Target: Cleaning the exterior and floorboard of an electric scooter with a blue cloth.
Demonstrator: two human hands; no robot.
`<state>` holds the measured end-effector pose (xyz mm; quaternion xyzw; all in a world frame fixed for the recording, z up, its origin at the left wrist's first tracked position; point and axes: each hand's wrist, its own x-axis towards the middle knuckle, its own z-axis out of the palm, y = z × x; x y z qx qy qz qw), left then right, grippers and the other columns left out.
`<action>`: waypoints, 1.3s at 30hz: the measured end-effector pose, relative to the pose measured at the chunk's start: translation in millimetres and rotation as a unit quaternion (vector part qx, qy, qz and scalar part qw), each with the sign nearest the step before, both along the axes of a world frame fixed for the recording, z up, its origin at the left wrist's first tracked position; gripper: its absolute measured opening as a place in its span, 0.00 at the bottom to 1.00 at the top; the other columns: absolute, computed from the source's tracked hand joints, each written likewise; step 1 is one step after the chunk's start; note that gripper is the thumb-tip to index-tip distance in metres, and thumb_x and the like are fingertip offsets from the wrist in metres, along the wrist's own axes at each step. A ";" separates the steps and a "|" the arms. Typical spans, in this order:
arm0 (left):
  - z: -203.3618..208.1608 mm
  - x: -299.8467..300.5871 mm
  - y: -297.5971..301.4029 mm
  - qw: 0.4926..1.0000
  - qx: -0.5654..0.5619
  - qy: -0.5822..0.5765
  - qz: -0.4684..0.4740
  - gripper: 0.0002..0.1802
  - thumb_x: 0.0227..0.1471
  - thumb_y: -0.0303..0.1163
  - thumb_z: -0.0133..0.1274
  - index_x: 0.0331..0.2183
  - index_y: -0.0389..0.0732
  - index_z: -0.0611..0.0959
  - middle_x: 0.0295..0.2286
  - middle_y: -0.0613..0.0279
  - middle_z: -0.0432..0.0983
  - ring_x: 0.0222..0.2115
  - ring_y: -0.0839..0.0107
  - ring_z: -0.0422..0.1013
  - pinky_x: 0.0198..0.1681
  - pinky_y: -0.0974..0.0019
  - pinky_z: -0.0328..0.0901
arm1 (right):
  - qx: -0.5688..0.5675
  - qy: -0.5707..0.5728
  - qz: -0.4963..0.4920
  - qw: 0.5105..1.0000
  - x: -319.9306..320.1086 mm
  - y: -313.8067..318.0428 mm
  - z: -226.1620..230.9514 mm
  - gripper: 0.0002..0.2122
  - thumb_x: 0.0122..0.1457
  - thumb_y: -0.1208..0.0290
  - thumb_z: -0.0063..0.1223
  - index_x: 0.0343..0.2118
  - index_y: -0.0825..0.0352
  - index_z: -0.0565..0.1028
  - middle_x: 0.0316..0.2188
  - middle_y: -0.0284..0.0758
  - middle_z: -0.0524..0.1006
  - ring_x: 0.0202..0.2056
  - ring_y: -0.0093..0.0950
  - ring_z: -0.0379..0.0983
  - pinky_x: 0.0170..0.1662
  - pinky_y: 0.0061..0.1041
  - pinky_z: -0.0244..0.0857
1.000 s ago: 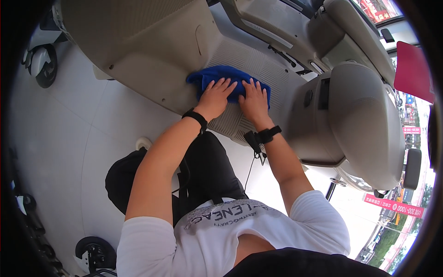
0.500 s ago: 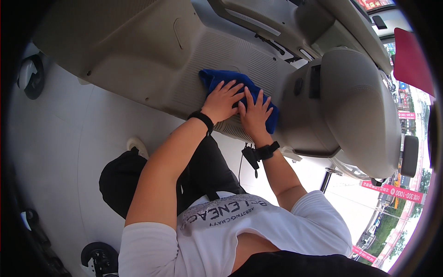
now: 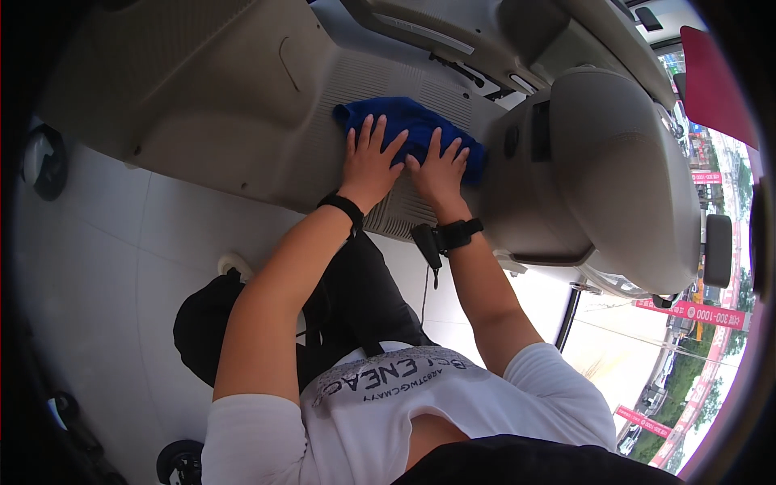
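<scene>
A crumpled blue cloth (image 3: pixel 416 115) lies on the ribbed grey floor panel (image 3: pixel 392 217) of a vehicle, in front of me. My left hand (image 3: pixel 373 168) rests on the cloth's near left side, palm down with fingers spread. Beside it, my right hand (image 3: pixel 440 174) presses flat on the right part of the cloth, fingers apart and pointing away from me. The two thumbs come close together. A black band (image 3: pixel 346 208) circles my left wrist. On my right wrist sits a black strap (image 3: pixel 457 234) with a dangling piece.
Right of the cloth stands a rounded brown-grey seat (image 3: pixel 626 178). A moulded panel (image 3: pixel 218 121) rises to the left, and a door-like panel (image 3: pixel 436 28) spans the far side. Wheels (image 3: pixel 48 162) of other vehicles stand on the pale tiled floor (image 3: pixel 194 218).
Both hands have slid the cloth away from me across the ribbed panel, baring more of its near part. My left fingers are spread wider. The view has shifted slightly.
</scene>
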<state>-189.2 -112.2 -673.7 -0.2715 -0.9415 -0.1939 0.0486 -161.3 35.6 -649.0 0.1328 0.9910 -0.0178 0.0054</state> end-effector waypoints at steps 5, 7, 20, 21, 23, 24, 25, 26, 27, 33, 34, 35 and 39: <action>-5.0 -1.7 -1.8 0.998 0.041 -0.048 0.006 0.32 0.59 0.48 0.46 0.63 0.59 0.59 0.62 0.44 0.46 0.64 0.44 0.40 0.64 0.44 0.40 | -0.126 0.016 -0.100 0.987 -24.8 -6.6 16.3 0.36 0.61 0.45 0.39 0.66 0.62 0.49 0.64 0.64 0.39 0.64 0.66 0.30 0.64 0.58 0.29; -9.2 -15.4 5.7 0.998 0.049 -0.032 -0.004 0.32 0.60 0.47 0.44 0.63 0.60 0.58 0.62 0.44 0.46 0.64 0.44 0.40 0.64 0.44 0.40 | -0.147 -0.009 -0.155 0.977 -51.4 0.9 21.2 0.35 0.61 0.44 0.37 0.66 0.62 0.49 0.64 0.64 0.39 0.64 0.66 0.30 0.64 0.57 0.27; -13.9 -58.4 47.5 0.999 0.003 -0.027 -0.023 0.33 0.61 0.48 0.40 0.64 0.56 0.54 0.64 0.48 0.42 0.65 0.51 0.37 0.66 0.49 0.35 | -0.081 0.152 -0.158 0.972 -153.7 80.4 -14.8 0.29 0.47 0.49 0.51 0.50 0.64 0.74 0.56 0.47 0.64 0.61 0.52 0.50 0.64 0.49 0.38; -12.5 -58.8 48.4 0.999 0.003 -0.027 -0.022 0.33 0.61 0.48 0.40 0.64 0.56 0.54 0.64 0.48 0.42 0.65 0.51 0.37 0.66 0.49 0.35 | -0.072 0.152 -0.162 0.972 -158.7 83.0 -17.4 0.27 0.47 0.50 0.52 0.48 0.62 0.76 0.57 0.45 0.65 0.62 0.49 0.51 0.65 0.45 0.39; -8.2 -58.8 51.9 0.998 -0.006 -0.064 -0.009 0.33 0.62 0.49 0.39 0.64 0.55 0.53 0.64 0.49 0.41 0.66 0.53 0.36 0.66 0.51 0.34 | -0.076 0.146 -0.140 0.976 -169.9 91.9 -21.7 0.27 0.47 0.51 0.52 0.50 0.61 0.75 0.59 0.46 0.63 0.63 0.47 0.51 0.65 0.45 0.39; -7.5 -58.0 52.9 0.998 -0.005 -0.064 -0.012 0.33 0.62 0.49 0.39 0.64 0.55 0.53 0.64 0.49 0.41 0.66 0.53 0.36 0.66 0.51 0.34 | -0.079 0.140 -0.119 0.980 -173.8 98.8 -23.8 0.28 0.47 0.52 0.52 0.52 0.60 0.73 0.61 0.46 0.61 0.63 0.46 0.51 0.65 0.45 0.40; -6.4 -56.9 53.7 0.998 -0.008 -0.066 -0.010 0.33 0.62 0.49 0.38 0.64 0.55 0.53 0.64 0.49 0.41 0.66 0.53 0.36 0.66 0.51 0.34 | -0.077 0.141 -0.123 0.979 -176.1 106.4 -25.7 0.28 0.47 0.52 0.52 0.52 0.60 0.73 0.61 0.46 0.61 0.63 0.46 0.51 0.65 0.45 0.40; -6.2 -56.9 54.0 0.998 -0.012 -0.067 -0.004 0.32 0.62 0.49 0.38 0.64 0.55 0.53 0.64 0.49 0.41 0.66 0.54 0.36 0.66 0.51 0.34 | -0.105 0.140 -0.064 0.983 -179.0 111.5 -27.7 0.28 0.48 0.53 0.52 0.54 0.59 0.72 0.62 0.47 0.59 0.64 0.45 0.51 0.66 0.44 0.40; -5.6 -56.6 55.0 0.998 -0.012 -0.067 -0.005 0.32 0.62 0.49 0.38 0.64 0.55 0.53 0.64 0.49 0.41 0.66 0.54 0.36 0.66 0.51 0.34 | -0.131 0.139 -0.005 0.982 -179.7 117.0 -30.0 0.29 0.49 0.54 0.52 0.55 0.59 0.70 0.63 0.47 0.57 0.65 0.44 0.50 0.66 0.44 0.41; -3.2 -57.1 58.2 0.995 -0.075 -0.056 0.017 0.33 0.62 0.51 0.36 0.64 0.56 0.53 0.65 0.53 0.40 0.66 0.57 0.34 0.67 0.54 0.30 | -0.098 0.089 0.010 0.991 -163.7 72.5 -29.3 0.32 0.55 0.50 0.48 0.62 0.59 0.61 0.65 0.50 0.51 0.66 0.44 0.44 0.66 0.42 0.39; -4.6 -58.2 56.2 0.997 -0.058 -0.054 0.015 0.32 0.62 0.51 0.37 0.64 0.55 0.55 0.64 0.53 0.43 0.66 0.58 0.36 0.66 0.54 0.32 | -0.096 0.076 0.002 0.992 -156.3 64.5 -26.3 0.34 0.56 0.48 0.46 0.63 0.60 0.58 0.65 0.51 0.49 0.67 0.45 0.42 0.66 0.42 0.39; -7.6 -59.1 51.0 0.998 -0.043 -0.052 0.016 0.31 0.62 0.51 0.37 0.63 0.55 0.57 0.64 0.53 0.46 0.66 0.59 0.38 0.66 0.54 0.33 | -0.109 0.059 0.006 0.992 -146.8 56.9 -22.3 0.36 0.57 0.44 0.43 0.65 0.60 0.53 0.66 0.53 0.46 0.67 0.47 0.39 0.66 0.42 0.37; -10.5 -62.7 13.8 0.999 -0.020 -0.025 -0.024 0.28 0.61 0.47 0.39 0.61 0.52 0.62 0.62 0.54 0.52 0.64 0.60 0.45 0.65 0.55 0.40 | -0.088 0.051 0.034 0.994 -99.1 42.0 -13.2 0.39 0.57 0.43 0.45 0.65 0.63 0.51 0.65 0.55 0.47 0.67 0.50 0.39 0.66 0.46 0.38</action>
